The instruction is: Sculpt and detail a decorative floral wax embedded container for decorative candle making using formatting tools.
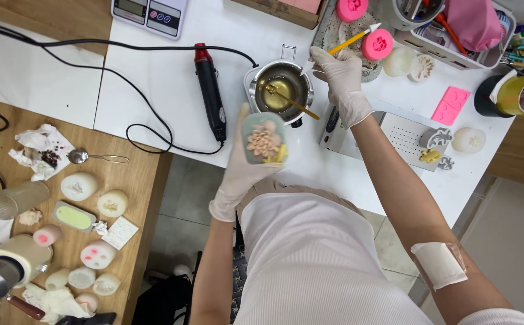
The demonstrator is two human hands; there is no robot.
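The left hand [238, 171], in a thin white glove, holds a pale green candle [264, 139] up above the edge of the white tabletop [171, 78], just in front of the melting pot [279, 86]. Its fingers wrap the candle's back and side, so the decorated face is turned up: a peach flower in relief and a small yellow piece beside it. The candle looks like a short rounded block of wax, probably light for its size, stiff but brittle at the raised petals, and likely a little slick against the glove. Holding it by the plain sides, as now, seems the safe way; pressure on the flower could chip or smear it.

The right hand [341, 81], also gloved, pinches a yellow-handled brush [351, 41] between closed fingers, its white tip pointing up and away over the back of the tabletop. The steel pot holds clear amber liquid, seemingly melted wax, with a gold spoon [289, 100] leaning in it.

A black and red heat gun [211, 93] lies left of the pot with its cord looping off. Pink silicone moulds [376, 44], smooth and rubbery, sit behind the right hand. On the wooden side table [147, 180] lie more small wax pieces, matt and rounded.
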